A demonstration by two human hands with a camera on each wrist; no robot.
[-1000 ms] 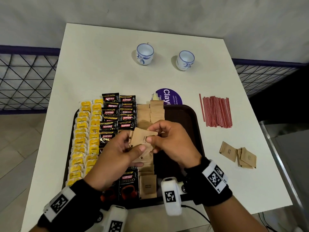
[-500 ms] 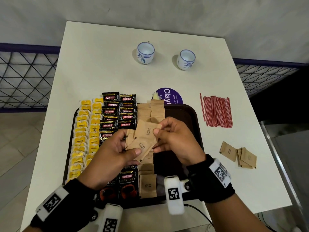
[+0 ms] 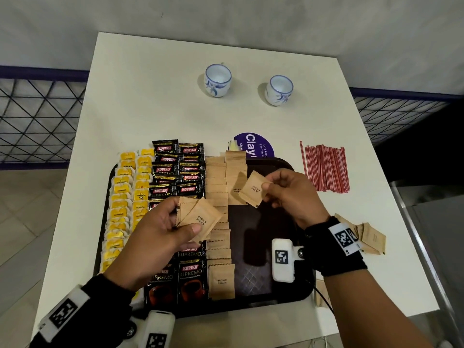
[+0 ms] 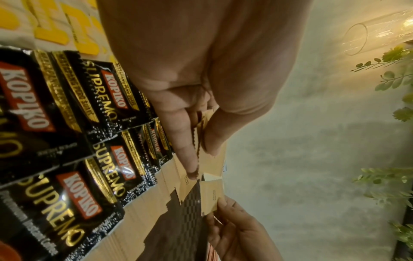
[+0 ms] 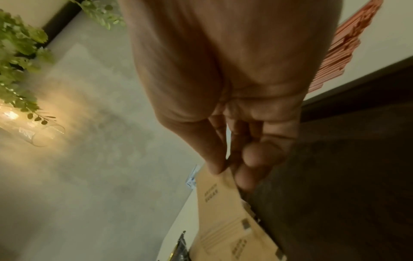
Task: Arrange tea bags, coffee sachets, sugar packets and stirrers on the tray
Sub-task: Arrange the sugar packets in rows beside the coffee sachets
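A dark brown tray (image 3: 283, 296) holds rows of yellow tea bags (image 3: 120, 204), black Kopiko coffee sachets (image 3: 187, 172) and brown sugar packets (image 3: 217, 179). My left hand (image 3: 160, 232) pinches a small fan of sugar packets (image 3: 199, 219) over the tray's middle. My right hand (image 3: 288, 194) pinches one sugar packet (image 3: 253, 188) above the second sugar row, as the right wrist view shows with the packet (image 5: 214, 192) under the fingertips. Red stirrers (image 3: 325, 169) lie on the table right of the tray. Loose sugar packets (image 3: 369, 237) lie at the right, near my wrist.
Two blue-patterned white cups (image 3: 218, 80) (image 3: 279, 90) stand at the back of the white table (image 3: 150, 101). A purple round sticker (image 3: 253, 145) lies behind the tray. The tray's right part shows bare dark surface. A wire fence (image 3: 37, 119) runs on both sides.
My hands have parted: the right hand drew one sugar packet out of the left hand's bundle and carried it right and back over the tray. The left hand lowered slightly with the remaining packets.
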